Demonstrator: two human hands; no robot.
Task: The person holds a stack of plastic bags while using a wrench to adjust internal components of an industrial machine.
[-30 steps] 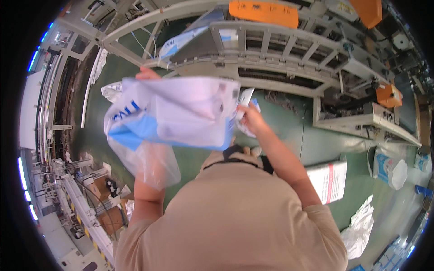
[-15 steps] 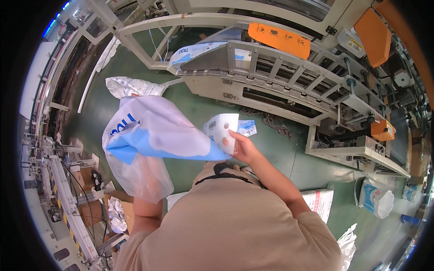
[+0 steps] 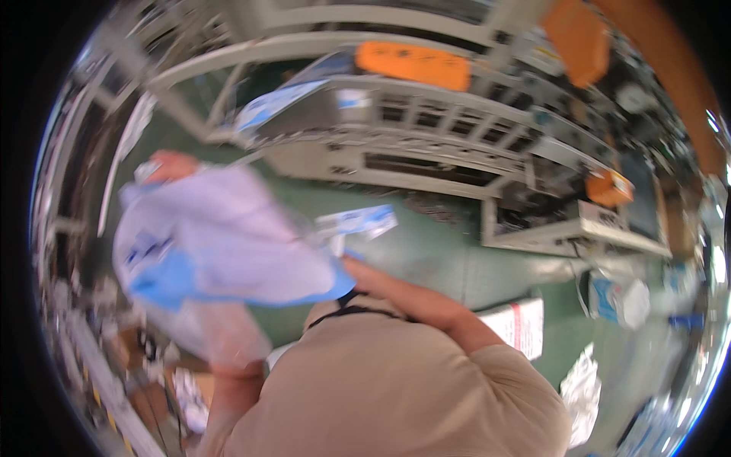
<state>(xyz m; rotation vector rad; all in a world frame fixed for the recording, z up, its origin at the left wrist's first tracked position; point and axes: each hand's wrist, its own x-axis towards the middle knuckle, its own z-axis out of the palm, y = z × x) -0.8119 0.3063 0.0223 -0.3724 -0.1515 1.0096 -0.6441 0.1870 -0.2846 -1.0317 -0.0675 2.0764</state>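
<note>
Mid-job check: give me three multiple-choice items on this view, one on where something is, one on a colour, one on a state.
1. Where does the white box with the red stripe lie?
A. on the green floor, right of the person
B. on top of the grey machine
C. in the left hand

2. What colour is the long cover on top of the grey machine?
A. blue
B. orange
C. black

3. How is the white-and-blue plastic bag?
A. flat on the floor
B. held up off the floor
C. inside a box

Answers:
1 A: it rests on the floor by the right arm.
2 B: it is plainly orange.
3 B: the left hand grips its top.
</note>
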